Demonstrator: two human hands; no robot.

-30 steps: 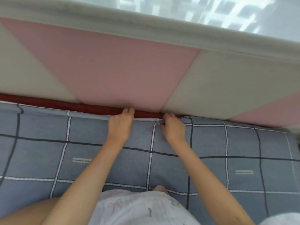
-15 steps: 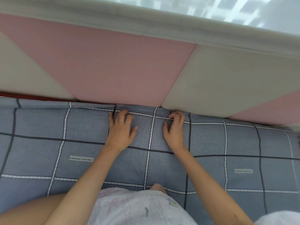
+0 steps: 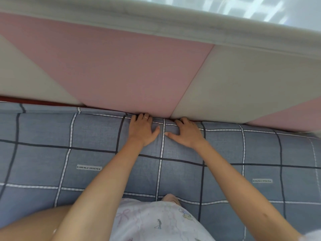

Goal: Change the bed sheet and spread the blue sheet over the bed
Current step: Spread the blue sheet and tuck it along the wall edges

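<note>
The blue-grey checked sheet [image 3: 90,150] covers the bed across the whole lower view, its far edge lying against the padded headboard [image 3: 121,70]. My left hand [image 3: 141,129] lies flat on the sheet at that edge, fingertips pushed into the gap under the headboard, a ring on one finger. Just to its right, my right hand [image 3: 186,132] presses the sheet the same way, fingers spread, thumb pointing left. Neither hand grips cloth. A strip of dark red mattress [image 3: 34,101] shows at the far left, where the sheet stops short.
The headboard has pink and beige panels with a grey ledge [image 3: 173,20] on top, below a window. My knees and pale printed clothing [image 3: 156,221] rest on the sheet at the bottom.
The sheet's edge was pulled up over the red mattress to the headboard. Both hands went from pinching the edge to pressing flat, fingertips now deeper in the gap.
</note>
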